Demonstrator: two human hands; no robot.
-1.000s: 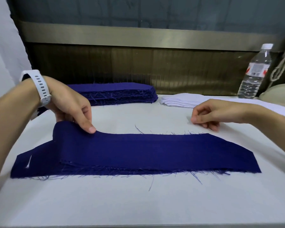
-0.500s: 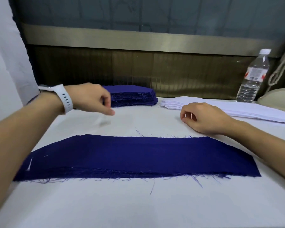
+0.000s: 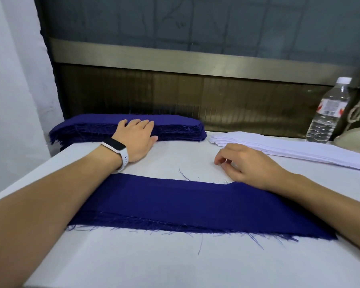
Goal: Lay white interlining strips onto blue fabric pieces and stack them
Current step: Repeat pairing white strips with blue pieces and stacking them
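You see everything through one wide-angle camera on your head, looking forward and down across the white table (image 3: 175, 267) toward the dark panelled wall (image 3: 175, 96) behind it. It sits close: your forearms (image 3: 50, 204) enter from the lower corners, and the blue fabric piece (image 3: 195, 204) fills the near middle. The left hand (image 3: 136, 140) and right hand (image 3: 247, 163) lie mid-frame, the blue stack (image 3: 175, 125), white interlining strips (image 3: 289, 148) and water bottle (image 3: 328, 113) at the far edge. Straight lines bow toward the borders.
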